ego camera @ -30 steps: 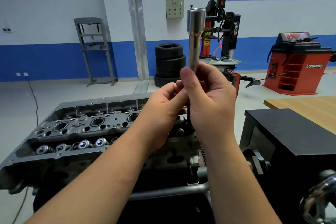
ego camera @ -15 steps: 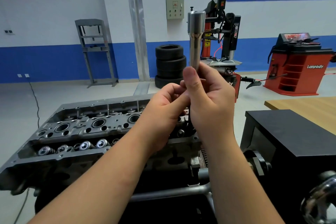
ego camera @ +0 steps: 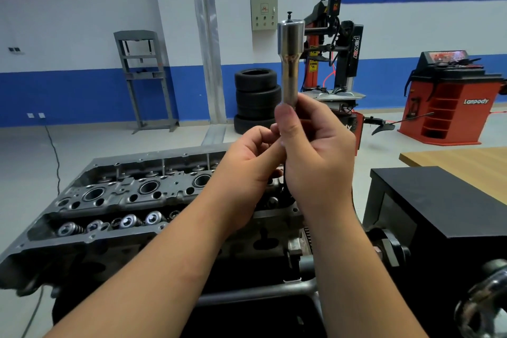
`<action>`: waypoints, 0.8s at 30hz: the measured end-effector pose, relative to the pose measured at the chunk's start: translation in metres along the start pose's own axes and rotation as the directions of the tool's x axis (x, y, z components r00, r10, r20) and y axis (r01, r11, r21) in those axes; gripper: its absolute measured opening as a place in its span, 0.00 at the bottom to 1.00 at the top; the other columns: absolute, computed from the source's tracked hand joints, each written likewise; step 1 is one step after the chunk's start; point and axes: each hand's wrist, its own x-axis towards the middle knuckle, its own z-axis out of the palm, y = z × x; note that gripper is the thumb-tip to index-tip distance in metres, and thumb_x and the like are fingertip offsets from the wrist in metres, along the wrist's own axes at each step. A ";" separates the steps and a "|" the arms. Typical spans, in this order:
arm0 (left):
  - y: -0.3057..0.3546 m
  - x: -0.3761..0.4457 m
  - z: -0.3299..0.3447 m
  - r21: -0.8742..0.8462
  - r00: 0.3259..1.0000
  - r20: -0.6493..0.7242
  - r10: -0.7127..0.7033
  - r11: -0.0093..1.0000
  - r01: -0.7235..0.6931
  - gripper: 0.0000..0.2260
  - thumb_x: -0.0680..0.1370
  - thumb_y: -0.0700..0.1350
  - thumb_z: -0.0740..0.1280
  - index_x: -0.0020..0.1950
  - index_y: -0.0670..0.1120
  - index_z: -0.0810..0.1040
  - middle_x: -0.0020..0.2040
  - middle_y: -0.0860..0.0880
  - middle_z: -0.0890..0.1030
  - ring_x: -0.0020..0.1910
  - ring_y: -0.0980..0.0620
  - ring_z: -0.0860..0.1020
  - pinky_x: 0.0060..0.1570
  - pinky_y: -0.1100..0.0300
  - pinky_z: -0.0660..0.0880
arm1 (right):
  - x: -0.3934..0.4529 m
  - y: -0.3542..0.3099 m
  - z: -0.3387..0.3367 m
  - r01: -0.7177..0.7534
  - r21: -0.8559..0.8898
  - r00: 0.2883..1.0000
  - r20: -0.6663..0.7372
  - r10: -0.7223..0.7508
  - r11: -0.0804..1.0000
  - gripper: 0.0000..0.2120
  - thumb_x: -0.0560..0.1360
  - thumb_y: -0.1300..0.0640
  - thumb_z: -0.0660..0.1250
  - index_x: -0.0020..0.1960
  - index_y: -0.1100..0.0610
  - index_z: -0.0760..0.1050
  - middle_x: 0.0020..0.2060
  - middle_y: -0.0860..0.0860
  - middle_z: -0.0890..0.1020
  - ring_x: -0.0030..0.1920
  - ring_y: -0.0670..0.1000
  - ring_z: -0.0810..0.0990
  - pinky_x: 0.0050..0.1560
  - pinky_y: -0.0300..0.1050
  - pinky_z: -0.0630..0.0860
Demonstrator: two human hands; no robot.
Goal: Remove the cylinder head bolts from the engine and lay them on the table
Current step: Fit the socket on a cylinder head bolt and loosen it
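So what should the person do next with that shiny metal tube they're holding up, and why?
Probably draw the bolt out of the socket. The right hand grips the socket upright above the cylinder head, and the left hand pinches at its lower end, where something dark hangs below. The wooden table to the right is likely where it goes next.

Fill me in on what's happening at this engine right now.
A person stands over the cylinder head, holding a long chrome socket upright in front of them. The right hand grips its lower end, and the left hand pinches something just below it, hidden by the fingers. The wooden table sits to the right.
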 end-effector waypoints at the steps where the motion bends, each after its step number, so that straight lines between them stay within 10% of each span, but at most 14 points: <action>1: 0.000 0.000 0.001 0.006 1.000 -0.011 0.003 1.000 -0.003 0.23 0.74 0.56 0.71 0.61 0.41 0.79 0.50 0.42 0.83 0.47 0.44 0.80 0.51 0.45 0.76 | 0.000 0.001 0.000 0.001 0.016 1.000 -0.025 -0.001 1.000 0.12 0.80 0.53 0.67 0.58 0.59 0.81 0.44 0.51 0.83 0.47 0.53 0.83 0.50 0.55 0.80; 5: 0.000 0.001 0.003 -0.006 0.998 0.065 -0.007 1.000 0.007 0.20 0.77 0.57 0.64 0.61 0.47 0.82 0.53 0.48 0.87 0.51 0.53 0.84 0.50 0.59 0.81 | 0.003 0.003 -0.004 -0.061 0.142 0.998 -0.007 0.063 0.988 0.10 0.81 0.53 0.64 0.60 0.55 0.78 0.41 0.48 0.85 0.46 0.49 0.84 0.49 0.47 0.80; 16: 0.002 0.001 0.001 0.011 1.000 0.022 -0.010 1.000 0.010 0.20 0.76 0.58 0.69 0.63 0.48 0.82 0.58 0.43 0.86 0.61 0.38 0.82 0.64 0.36 0.76 | 0.000 0.002 0.001 -0.020 0.142 1.000 -0.015 0.022 0.990 0.07 0.80 0.56 0.68 0.57 0.55 0.78 0.41 0.46 0.83 0.42 0.49 0.83 0.46 0.46 0.80; 24: -0.002 0.002 0.000 -0.001 0.999 0.054 0.005 1.000 -0.005 0.18 0.78 0.56 0.67 0.62 0.47 0.82 0.54 0.46 0.87 0.52 0.49 0.83 0.56 0.49 0.78 | 0.003 -0.004 -0.001 -0.089 0.208 0.996 0.042 0.082 0.974 0.09 0.81 0.54 0.63 0.60 0.53 0.74 0.43 0.49 0.85 0.47 0.51 0.85 0.50 0.46 0.80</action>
